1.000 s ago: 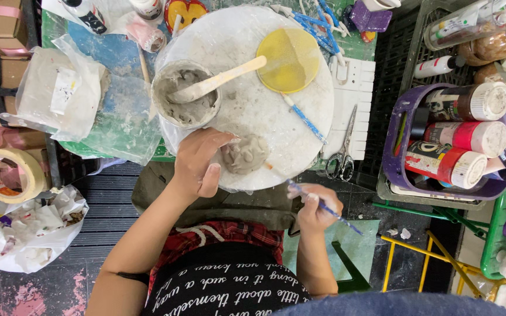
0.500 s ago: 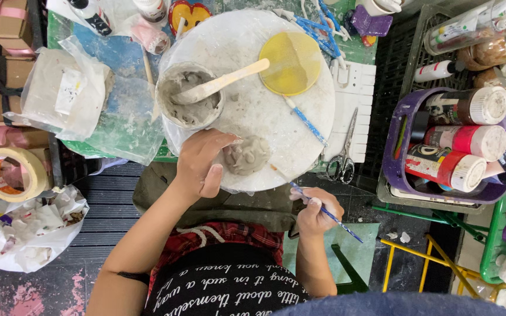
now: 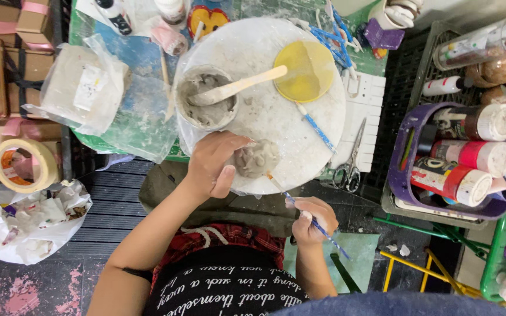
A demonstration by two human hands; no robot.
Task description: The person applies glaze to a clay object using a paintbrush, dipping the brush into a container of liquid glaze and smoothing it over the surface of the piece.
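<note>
Left arm bare, reaching up and forward from lower left, forearm running diagonally, wrist nearly straight. Left hand point(image 3: 215, 167) palm down, fingers curled loosely together and pointing right, thumb splayed downward and apart from the fingers; grip soft, cupped rather than clenched. Right forearm short in view, rising steeply from below, elbow tucked close to the torso. Right hand point(image 3: 313, 219) sits lower and nearer the body, knuckles up, fingers pinched in a pen-style grip. Hands apart, not touching.
</note>
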